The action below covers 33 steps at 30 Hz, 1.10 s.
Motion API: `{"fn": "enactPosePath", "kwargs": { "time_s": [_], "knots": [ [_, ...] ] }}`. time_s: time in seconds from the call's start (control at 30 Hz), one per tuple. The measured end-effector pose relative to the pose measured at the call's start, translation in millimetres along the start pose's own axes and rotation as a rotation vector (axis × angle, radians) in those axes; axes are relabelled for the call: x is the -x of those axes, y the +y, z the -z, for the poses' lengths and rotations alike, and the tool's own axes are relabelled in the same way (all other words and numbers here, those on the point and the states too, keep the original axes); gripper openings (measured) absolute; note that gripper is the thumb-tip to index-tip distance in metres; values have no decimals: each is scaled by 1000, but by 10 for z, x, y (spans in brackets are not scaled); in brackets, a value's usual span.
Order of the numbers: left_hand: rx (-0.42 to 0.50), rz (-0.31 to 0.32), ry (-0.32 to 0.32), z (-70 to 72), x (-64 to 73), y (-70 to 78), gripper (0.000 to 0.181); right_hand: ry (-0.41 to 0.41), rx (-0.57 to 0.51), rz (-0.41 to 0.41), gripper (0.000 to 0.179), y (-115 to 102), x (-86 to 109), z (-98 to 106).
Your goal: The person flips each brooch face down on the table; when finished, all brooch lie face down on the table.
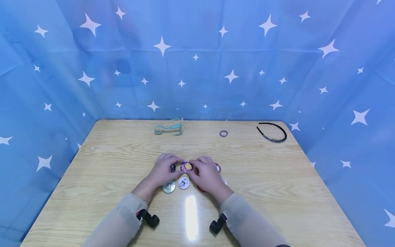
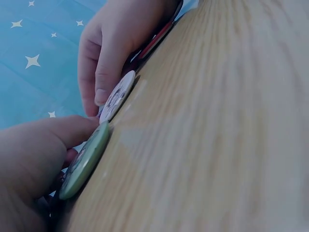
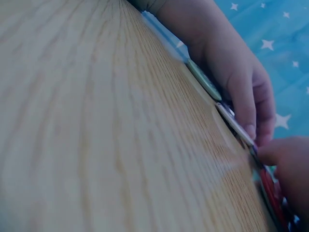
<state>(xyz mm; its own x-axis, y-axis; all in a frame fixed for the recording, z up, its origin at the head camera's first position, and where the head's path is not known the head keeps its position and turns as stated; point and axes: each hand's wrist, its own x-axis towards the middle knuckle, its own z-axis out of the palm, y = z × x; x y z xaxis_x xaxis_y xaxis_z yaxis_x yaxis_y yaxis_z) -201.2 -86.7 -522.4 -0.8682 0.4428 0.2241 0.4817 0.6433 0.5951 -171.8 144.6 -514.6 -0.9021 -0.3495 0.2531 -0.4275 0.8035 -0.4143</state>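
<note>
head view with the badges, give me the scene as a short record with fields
surface: wooden table
backdrop: blue curtain with white stars
left hand: fingertips on the purple badge
right hand: fingertips on the same badge, opposite side
held: purple badge, yellow patch on its face
nearer the person: white badge, green badge to its left
partly hidden: red-rimmed badge by the right hand
far edge, left to right: turquoise looped item, purple ring, black headband

I see a green badge [image 2: 86, 163] just beside the left hand [image 2: 34, 154], a white badge [image 2: 119, 96] close by the right hand [image 2: 116, 46].
</note>
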Motion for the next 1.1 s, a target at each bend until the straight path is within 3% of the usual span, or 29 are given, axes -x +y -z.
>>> {"fn": "enactPosePath", "kwargs": {
  "time_s": [0.27,0.57,0.8,1.1],
  "knots": [
    [-25,9,-10,0,13,-17,42,1,23,4,49,5,-7,-36],
    [-7,11,23,-4,22,2,39,-5,19,-12,47,-17,-12,-10],
    [80,-12,94,3,20,29,33,11,-38,-16,45,-7,-31,-20],
    [131,25,96,6,20,44,26,31,-119,-30,40,-5,-42,-41]
  ]
}}
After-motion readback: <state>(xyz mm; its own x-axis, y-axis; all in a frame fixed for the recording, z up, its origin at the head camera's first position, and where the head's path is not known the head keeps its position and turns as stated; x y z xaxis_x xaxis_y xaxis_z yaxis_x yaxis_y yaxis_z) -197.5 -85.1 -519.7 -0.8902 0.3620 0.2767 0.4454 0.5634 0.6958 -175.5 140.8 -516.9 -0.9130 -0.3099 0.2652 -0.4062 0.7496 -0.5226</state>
